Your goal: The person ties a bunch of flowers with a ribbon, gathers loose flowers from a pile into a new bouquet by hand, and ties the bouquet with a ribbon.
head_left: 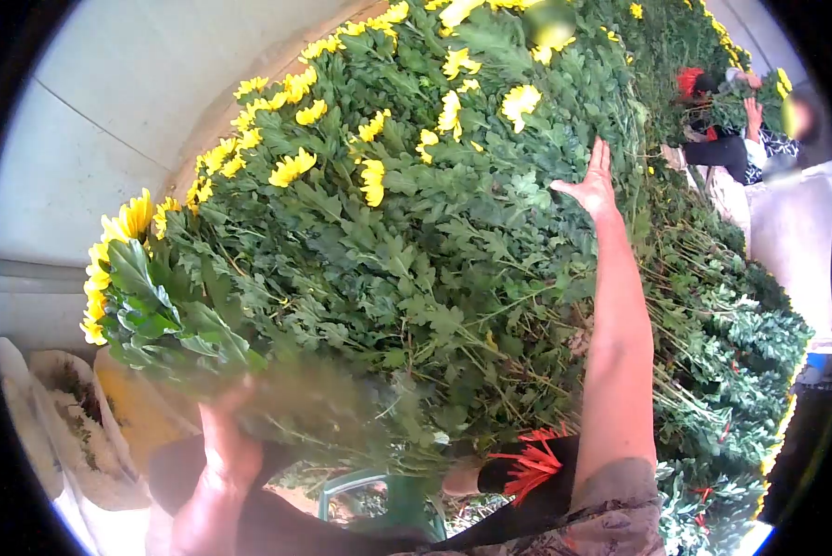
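A small bunch of yellow chrysanthemums (147, 306) is in my left hand (232, 435), its blooms pointing up and left. My fingers wrap round the stems, which are partly blurred. My right hand (592, 188) reaches out over the big heap of cut chrysanthemums (416, 269), thumb spread and fingers stretched. It holds nothing and is nearest to the leaves; I cannot tell whether it touches them. Yellow blooms (522, 107) line the heap's far and left edges.
Red ties (533, 466) hang at my knee. A green frame (379, 491) stands low between my legs. Another person (740, 153) works at the upper right beside the stems. White sheeting (110, 139) rises at the left, and pale sacks (91, 417) lie below it.
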A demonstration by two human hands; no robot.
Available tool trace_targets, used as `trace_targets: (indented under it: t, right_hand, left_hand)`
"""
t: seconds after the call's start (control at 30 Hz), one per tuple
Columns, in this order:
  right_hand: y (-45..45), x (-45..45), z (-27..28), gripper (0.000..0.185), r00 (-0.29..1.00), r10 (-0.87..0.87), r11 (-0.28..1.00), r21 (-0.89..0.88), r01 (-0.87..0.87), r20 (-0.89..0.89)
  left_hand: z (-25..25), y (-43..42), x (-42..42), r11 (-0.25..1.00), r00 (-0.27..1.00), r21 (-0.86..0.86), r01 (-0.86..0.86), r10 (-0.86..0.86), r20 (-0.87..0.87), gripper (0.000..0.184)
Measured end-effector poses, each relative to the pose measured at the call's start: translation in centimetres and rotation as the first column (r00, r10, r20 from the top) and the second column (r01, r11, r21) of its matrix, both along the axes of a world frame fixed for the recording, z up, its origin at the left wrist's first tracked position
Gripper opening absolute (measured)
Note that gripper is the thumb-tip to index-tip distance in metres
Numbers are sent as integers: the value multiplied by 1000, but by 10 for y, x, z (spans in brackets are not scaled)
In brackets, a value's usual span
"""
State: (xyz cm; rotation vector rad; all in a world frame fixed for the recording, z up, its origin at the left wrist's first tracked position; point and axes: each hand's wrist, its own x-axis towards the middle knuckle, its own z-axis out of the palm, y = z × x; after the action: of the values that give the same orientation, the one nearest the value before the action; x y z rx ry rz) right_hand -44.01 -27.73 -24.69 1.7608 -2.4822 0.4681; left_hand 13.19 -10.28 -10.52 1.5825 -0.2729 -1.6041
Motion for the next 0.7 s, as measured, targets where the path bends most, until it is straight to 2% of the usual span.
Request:
trace_targets:
  t: [0.07,0.2,0.23,0.27,0.33,0.4,0.47,0.53,0.57,0.6,0.63,0.7]
  right_hand:
    - [-3,-1,-7,128,990,-107,988,124,95,94]
    - [0,11,3,121,972,-198,974,134,182,123]
    - [4,17,7,107,980,-198,956,217,198,-20]
    - [15,24,13,85,981,-188,964,181,194,-49]
    - [35,43,16,62,989,-100,967,224,122,-109]
    - [51,77,33,53,989,-82,945,305,116,-121]
    - [68,112,49,49,991,15,950,312,27,-131]
    - [89,150,67,45,982,117,971,224,-82,-146]
    - [99,170,72,45,977,123,961,268,-73,-176]
    - [109,189,75,46,970,130,948,312,-60,-207]
    - [119,207,72,48,954,166,928,368,-65,-251]
    - [135,234,56,54,979,148,886,459,-68,-141]
  left_hand:
    - [-3,3,0,999,999,25,-40,41,-21,47]
    - [0,2,-9,999,998,-40,-35,34,-45,41]
    - [2,2,-11,999,998,-45,-30,28,-50,41]
    - [4,2,-11,999,998,-44,19,-21,-58,40]
    - [15,1,-19,992,996,-102,75,-79,-38,33]
    - [20,3,-17,991,993,-75,110,-114,-43,31]
    - [17,4,-21,990,999,-132,54,-54,3,45]
    - [-3,6,-10,977,999,-213,17,-28,-46,46]
    - [-2,5,-9,962,994,-272,31,-57,-90,45]
    - [17,5,-15,981,991,-191,-11,-15,-131,43]
    - [23,5,-16,982,988,-189,-16,-14,-156,42]
    - [23,9,-5,974,986,-223,-46,9,-166,41]
